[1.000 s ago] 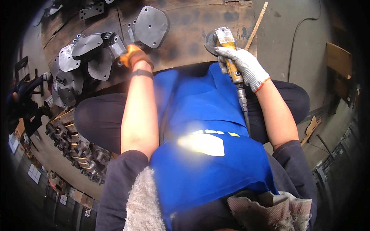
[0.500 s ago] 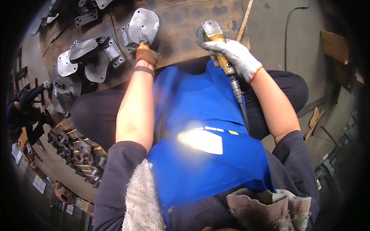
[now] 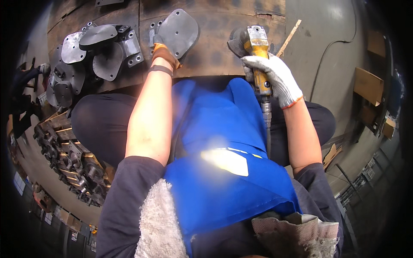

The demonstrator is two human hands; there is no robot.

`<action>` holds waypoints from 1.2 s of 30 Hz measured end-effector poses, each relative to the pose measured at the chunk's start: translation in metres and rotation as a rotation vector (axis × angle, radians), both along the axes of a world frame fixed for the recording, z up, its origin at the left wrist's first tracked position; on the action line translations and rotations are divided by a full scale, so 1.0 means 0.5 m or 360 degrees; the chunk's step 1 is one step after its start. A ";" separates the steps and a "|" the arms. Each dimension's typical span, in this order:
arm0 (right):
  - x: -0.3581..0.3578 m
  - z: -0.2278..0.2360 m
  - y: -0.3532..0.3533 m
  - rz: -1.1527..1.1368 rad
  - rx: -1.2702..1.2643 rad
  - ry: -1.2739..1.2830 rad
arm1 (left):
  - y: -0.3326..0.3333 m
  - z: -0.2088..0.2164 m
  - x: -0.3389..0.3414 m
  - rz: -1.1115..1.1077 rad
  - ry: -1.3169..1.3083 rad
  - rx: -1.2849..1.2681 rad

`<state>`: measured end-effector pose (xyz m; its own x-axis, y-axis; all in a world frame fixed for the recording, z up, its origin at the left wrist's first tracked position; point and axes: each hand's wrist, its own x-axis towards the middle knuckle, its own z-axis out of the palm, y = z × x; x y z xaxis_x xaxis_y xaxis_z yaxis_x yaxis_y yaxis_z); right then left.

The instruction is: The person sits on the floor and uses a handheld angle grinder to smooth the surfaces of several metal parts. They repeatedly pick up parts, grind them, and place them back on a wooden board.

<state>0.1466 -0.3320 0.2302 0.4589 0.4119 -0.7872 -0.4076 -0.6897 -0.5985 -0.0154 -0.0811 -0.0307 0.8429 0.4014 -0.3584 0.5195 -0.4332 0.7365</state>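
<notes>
My left hand [image 3: 165, 56], in an orange-brown glove, grips the lower left edge of a grey metal bracket [image 3: 178, 34]. The bracket has a rounded plate with a few holes, tilted on the wooden board, and a drilled block behind its left side. My right hand [image 3: 275, 76], in a white knit glove, is wrapped round the yellow body of an air angle grinder [image 3: 260, 51]. The grinder's dark disc [image 3: 236, 43] faces left, apart from the bracket. A metal hose fitting [image 3: 266, 112] hangs from its lower end. Left of the bracket lies a pile of similar brackets [image 3: 100, 38].
The scorched wooden board [image 3: 211, 26] spans the far side. A wood strip [image 3: 289, 38] sticks out at its right edge. Crates of dark metal parts [image 3: 77, 165] stand at lower left. Another person [image 3: 26, 79] is at far left. A cardboard box [image 3: 368, 86] lies at right.
My left hand has shifted from the plate's lower face to its left edge, and the plate has turned. The grinder in my right hand now stands more upright. The whole view has shifted a little.
</notes>
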 end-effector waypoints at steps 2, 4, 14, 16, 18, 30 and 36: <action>-0.005 0.011 -0.003 -0.0080 0.0046 0.0044 | -0.009 0.094 0.043 -0.0404 0.1104 0.0438; -0.009 0.000 -0.013 -0.0136 0.0121 0.0132 | -0.029 0.082 0.037 -0.0505 0.1566 0.0887; -0.007 -0.029 -0.024 0.0090 -0.0007 0.0035 | -0.022 -0.011 0.034 0.0634 0.0747 0.0879; -0.015 -0.022 -0.016 0.0132 -0.0087 -0.0038 | -0.015 -0.044 0.024 0.0866 0.0617 0.0790; -0.016 -0.024 -0.011 0.0137 -0.0052 -0.0053 | -0.015 -0.061 0.027 0.0828 0.0636 0.0867; -0.059 -0.013 0.067 0.0677 -0.0078 -0.0372 | -0.007 -0.018 0.012 0.0496 0.0785 0.0861; -0.073 -0.006 0.102 0.0859 -0.0212 -0.0428 | -0.012 0.002 0.036 0.1032 0.0480 0.0470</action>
